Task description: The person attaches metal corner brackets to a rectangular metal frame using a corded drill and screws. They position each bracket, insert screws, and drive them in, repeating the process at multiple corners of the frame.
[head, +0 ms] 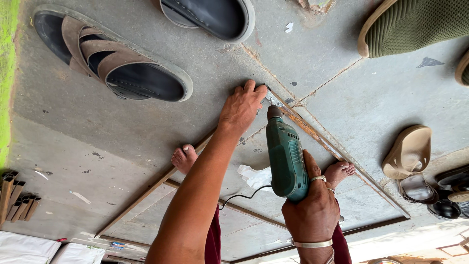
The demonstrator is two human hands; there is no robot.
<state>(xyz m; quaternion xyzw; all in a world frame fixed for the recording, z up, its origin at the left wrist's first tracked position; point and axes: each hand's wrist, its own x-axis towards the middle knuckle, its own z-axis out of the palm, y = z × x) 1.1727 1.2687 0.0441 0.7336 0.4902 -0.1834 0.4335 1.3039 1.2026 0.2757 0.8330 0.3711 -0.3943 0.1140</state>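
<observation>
Right hand (315,208), nearest the lens, fingers wrapped tight around the grip of a green power drill (286,159); ring on one finger, metal bangle at the wrist. Drill points away from the body, its chuck and bit meeting the corner (274,101) where two thin rusty metal strips (312,134) join on the concrete floor (122,132). Black cord (239,197) trails from the drill's base back between the legs. Left hand (242,107) is pressed down flat-fingered on that same corner, fingertips just beside the bit, pinning the joint. Strips run out from the corner as a frame; bare feet (184,157) rest on or against them on either side. White scrap of paper or cloth (254,176) lies under the drill body. Farther out: brown strapped sandal (112,61), dark shoe (215,17), green knit shoe (410,24), beige sandal (408,151), more footwear at the edge. Short metal offcuts (17,195) lie well apart. Risks, as judgement: bit could skate off the thin strip and catch the holding fingers, so close to the tip; strip may spin or jump if the pinning hand lifts; cord near the legs could snag; hot swarf near bare feet.
</observation>
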